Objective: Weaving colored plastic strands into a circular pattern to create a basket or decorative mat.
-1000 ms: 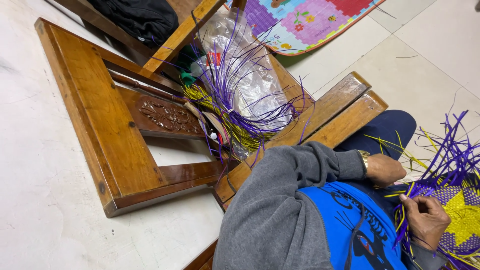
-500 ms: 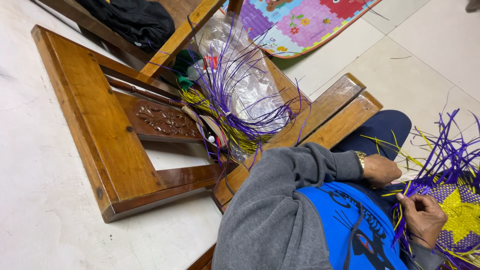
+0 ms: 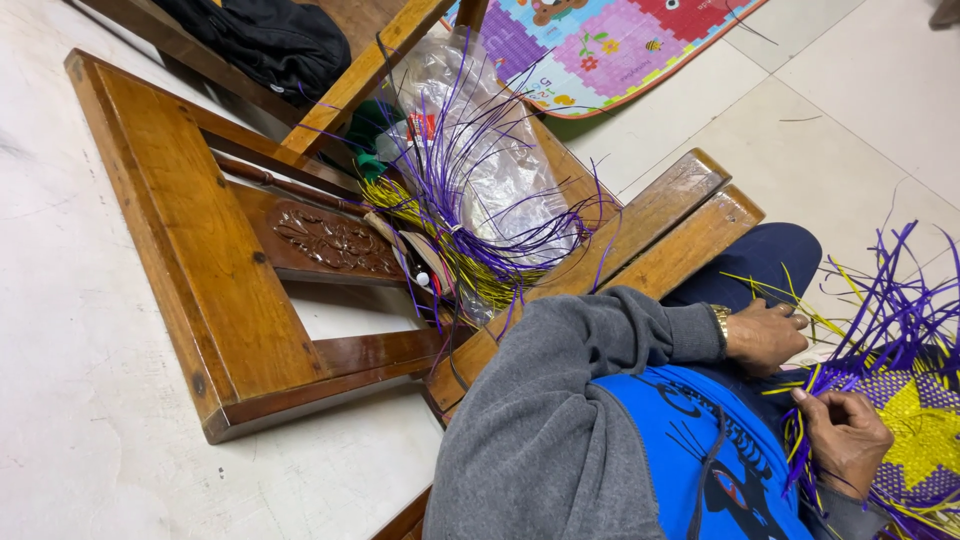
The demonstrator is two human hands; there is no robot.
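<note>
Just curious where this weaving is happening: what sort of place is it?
Probably a home floor used for handcraft: pale floor tiles, a colourful foam play mat, and a carved wooden chair lying on its side.

Glossy varnished wooden chair frame (image 3: pixel 190 250), clear crinkled plastic bag (image 3: pixel 480 150), shiny plastic weaving strips (image 3: pixel 890 310), matt grey fleece sleeve (image 3: pixel 590 400).

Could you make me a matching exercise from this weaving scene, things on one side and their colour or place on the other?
Things:
1. woven purple mat with a yellow star
2. carved brown wooden chair frame
3. clear plastic bag
4. gold wristwatch

Descriptions:
A. lies flat on the pale floor
B. on a wrist beside a grey sleeve
C. under the person's hands at the lower right
D. behind a bundle of purple and yellow strips

Pairs: 1-C, 2-A, 3-D, 4-B
</note>
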